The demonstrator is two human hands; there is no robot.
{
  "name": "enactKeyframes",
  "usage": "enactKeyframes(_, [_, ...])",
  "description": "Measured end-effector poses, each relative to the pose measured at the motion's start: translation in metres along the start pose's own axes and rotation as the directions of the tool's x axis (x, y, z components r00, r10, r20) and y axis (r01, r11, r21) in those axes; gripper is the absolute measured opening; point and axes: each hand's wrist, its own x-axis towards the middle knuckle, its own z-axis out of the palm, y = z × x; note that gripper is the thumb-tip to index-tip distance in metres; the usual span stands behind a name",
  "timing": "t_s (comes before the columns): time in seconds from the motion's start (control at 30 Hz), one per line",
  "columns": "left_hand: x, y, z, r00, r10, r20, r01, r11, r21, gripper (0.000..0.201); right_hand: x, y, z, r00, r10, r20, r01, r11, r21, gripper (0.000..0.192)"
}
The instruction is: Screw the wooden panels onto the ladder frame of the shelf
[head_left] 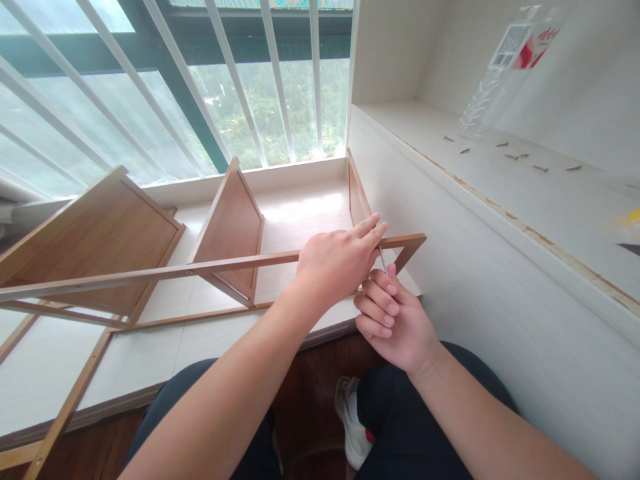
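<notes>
Fingers point(376, 230) atop rail point(200, 270), screwdriver point(382, 259) beneath.

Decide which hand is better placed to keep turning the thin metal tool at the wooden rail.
Right, probably. The right hand already pinches the thin metal tool under the wooden rail, while the left hand lies over the rail, steadying it.
</notes>
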Motion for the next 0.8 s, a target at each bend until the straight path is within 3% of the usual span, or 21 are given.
enactKeyframes(0.4, [-0.0006,-0.0008,-0.0008,1.000,-0.008,0.011,0.008,1.000,-0.010,0.051,-0.0021,0.0011,0.0013,1.000,0.020,0.007,-0.020,0.995,-0.094,0.042])
enactKeyframes(0.57, [0.0000,-0.0001,-0.0007,1.000,-0.011,0.012,0.011,1.000,0.005,0.051,-0.0006,-0.0032,0.0007,0.995,-0.068,-0.078,0.050,0.975,-0.218,0.044])
enactKeyframes(0.8, [0.0004,0.0000,0.0005,1.000,-0.013,0.001,0.013,1.000,-0.003,0.049,0.0004,-0.0074,0.0022,0.952,-0.238,-0.192,0.143,0.901,-0.409,0.047])
